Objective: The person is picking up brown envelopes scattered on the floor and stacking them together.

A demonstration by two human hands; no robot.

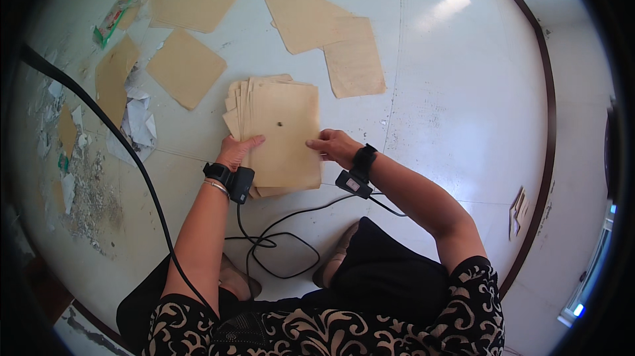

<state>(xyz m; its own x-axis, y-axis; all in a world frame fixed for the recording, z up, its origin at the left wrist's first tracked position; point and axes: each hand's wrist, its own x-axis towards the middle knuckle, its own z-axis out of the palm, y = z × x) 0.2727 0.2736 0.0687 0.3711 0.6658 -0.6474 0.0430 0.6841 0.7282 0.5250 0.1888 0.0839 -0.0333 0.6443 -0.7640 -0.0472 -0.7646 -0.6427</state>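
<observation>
A stack of tan kraft papers (284, 151), perhaps envelopes, lies on the pale floor in front of me. Its layers fan out unevenly at the upper left, and a small dark spot marks the top piece. My left hand (235, 152) is closed on the stack's left edge, thumb laid over the top and the other fingers mostly hidden. At the right edge, my right hand (334, 146) pinches the papers with its thumb on top and fingers curled. How many layers each hand grips cannot be made out.
Loose tan sheets (186, 68) lie beyond the stack, with two overlapping ones (355, 58) farther right. Torn white paper (137, 121) and grey debris (92, 191) litter the left. A black cable (284, 234) loops near my feet. Folded paper (518, 212) lies by the right wall.
</observation>
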